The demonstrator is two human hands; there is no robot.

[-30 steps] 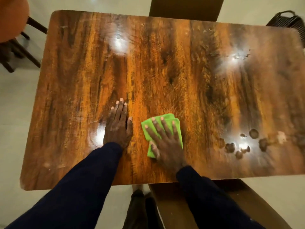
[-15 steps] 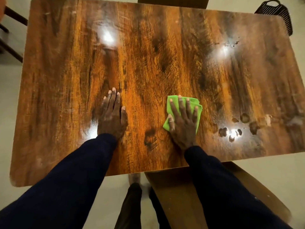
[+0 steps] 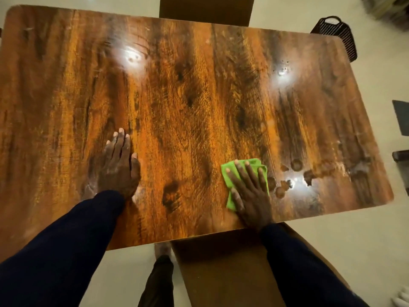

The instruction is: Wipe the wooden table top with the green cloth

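Pressing flat near the table's (image 3: 199, 96) near edge, the right hand (image 3: 251, 193) pins the cloth (image 3: 230, 171) with fingers spread, left hand (image 3: 119, 167) resting open-palmed and empty, wet spots (image 3: 296, 165) just right of the cloth.

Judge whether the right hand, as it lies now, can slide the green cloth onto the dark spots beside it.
Probably yes. The right hand lies flat on the green cloth, and the dark spots start just to its right, with only bare table top between.
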